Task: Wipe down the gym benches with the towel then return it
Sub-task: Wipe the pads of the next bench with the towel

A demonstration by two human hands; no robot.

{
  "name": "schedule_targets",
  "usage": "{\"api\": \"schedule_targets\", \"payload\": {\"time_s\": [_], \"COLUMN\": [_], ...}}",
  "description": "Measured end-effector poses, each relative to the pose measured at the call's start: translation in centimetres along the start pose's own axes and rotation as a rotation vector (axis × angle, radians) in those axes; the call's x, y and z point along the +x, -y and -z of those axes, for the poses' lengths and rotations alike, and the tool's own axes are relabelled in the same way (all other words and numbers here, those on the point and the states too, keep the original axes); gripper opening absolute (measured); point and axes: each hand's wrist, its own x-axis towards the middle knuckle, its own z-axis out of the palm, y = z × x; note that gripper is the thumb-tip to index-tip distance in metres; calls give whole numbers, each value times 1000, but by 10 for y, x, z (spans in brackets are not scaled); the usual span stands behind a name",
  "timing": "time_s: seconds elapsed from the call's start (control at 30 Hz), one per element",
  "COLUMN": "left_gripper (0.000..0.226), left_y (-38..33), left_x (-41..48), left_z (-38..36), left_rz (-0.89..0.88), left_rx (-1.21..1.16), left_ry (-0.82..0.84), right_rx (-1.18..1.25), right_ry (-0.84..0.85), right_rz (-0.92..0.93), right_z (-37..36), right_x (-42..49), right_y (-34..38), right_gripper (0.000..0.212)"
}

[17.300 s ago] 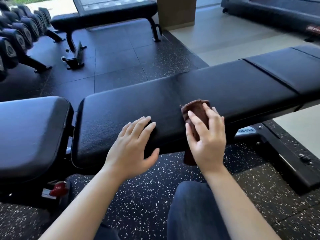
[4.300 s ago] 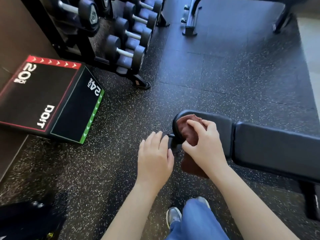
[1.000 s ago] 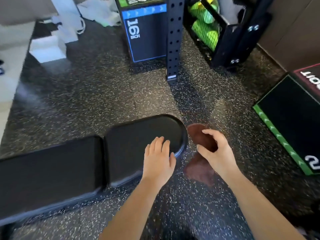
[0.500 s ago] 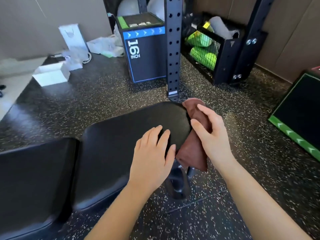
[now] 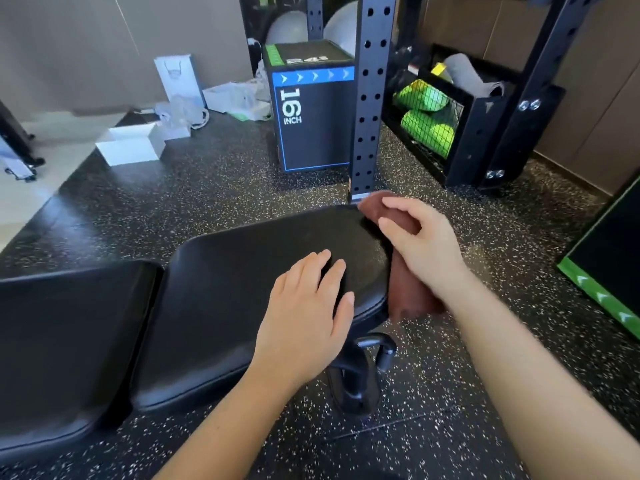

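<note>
Head cam, looking down at a black padded gym bench [image 5: 259, 265] on speckled rubber floor [image 5: 207, 188]. The person's left hand [image 5: 304, 317] lies flat on the rounded end of the seat pad, fingers straight and close together, palm down. The right hand [image 5: 422, 251] has its fingers curled around a brown towel [image 5: 407, 296] and holds it against the end edge of that pad, with the rest of the cloth hanging down past the edge. A black curved handle [image 5: 367, 362] sticks out under the pad, just below the left hand.

Readable stuff: the black plyo box [image 5: 311, 133] behind the bench says "16 INCH" in white, with a blue strip of arrows above it. The writing on its top is too small to make out. A perforated black rack post [image 5: 370, 98] stands right beside it, and a wire crate [image 5: 426, 116] holds bright green things. A white box [image 5: 131, 143] and a white paper bag [image 5: 178, 77] sit over on the left.
</note>
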Motion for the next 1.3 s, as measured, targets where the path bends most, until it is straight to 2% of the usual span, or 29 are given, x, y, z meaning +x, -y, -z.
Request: {"api": "schedule_targets", "payload": {"time_s": [0.1,0.17,0.23,0.33,0.43,0.5,0.63,0.7,0.77,0.9,1.07,1.17,1.3], "left_gripper": [54,53,51,49,48,47,47,47,48,48,48,50,50], "left_y": [-2,-2,-3,-4,-5,-5,-3,-3,-3,-4,-4,-2,3], "left_x": [0,0,0,1,1,1,0,0,-1,-1,-2,-1,-2], "left_z": [0,0,1,0,-1,-1,0,-1,-2,-1,-3,-2,-1], "left_rz": [8,13,12,0,0,-2,-5,-8,-7,-7,-9,3,21], "left_rx": [25,30,35,64,75,87,87,80,74,67,55,-5,-167], "left_ry": [27,24,20,4,1,-3,-11,-22,-33,-52,-56,-41,-40], "right_rx": [87,129,215,350,233,241,189,272,375,501,546,502,328], "right_ry": [443,613,604,391,240,347,731,825,833,590,127,-113,-411], "right_rz": [-68,-119,-117,-68,77,50,-98,-207,-254,-252,-252,-256,-297], "right_z": [8,5,4,10,12,13,-6,-20,-24,-10,-4,-10,-30], "right_x": [58,78,74,36,14,36,97,106,104,83,20,-12,-52], "right_y": [6,6,-1,-24,-32,-20,-3,-7,-15,-27,-27,-16,4], "right_gripper": [23,24,24,28,30,25,21,26,29,28,26,26,30]}}
